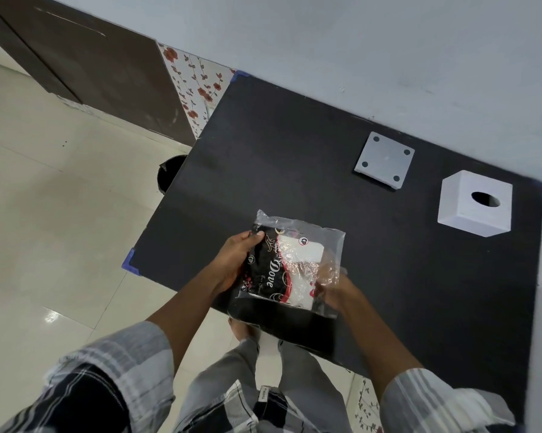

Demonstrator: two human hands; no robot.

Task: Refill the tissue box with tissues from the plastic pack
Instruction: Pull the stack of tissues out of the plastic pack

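Observation:
I hold a clear plastic pack [290, 264] with black, red and white print above the near edge of the black table [279, 151]. White tissues show through its right half. My left hand [235, 260] grips the pack's left side, thumb on top. My right hand [333, 290] holds the lower right corner, its fingers partly behind the crinkled plastic. The white cube-shaped tissue box [476, 203], with an oval hole in its top, stands at the far right of the table. A flat white square base panel [385, 159] with dark corner pads lies to the box's left.
The table backs onto a pale wall and has blue corner guards [131, 260]. A dark round bin [169, 173] stands on the tiled floor by the table's left edge. A dark wooden door [91, 64] lies beyond.

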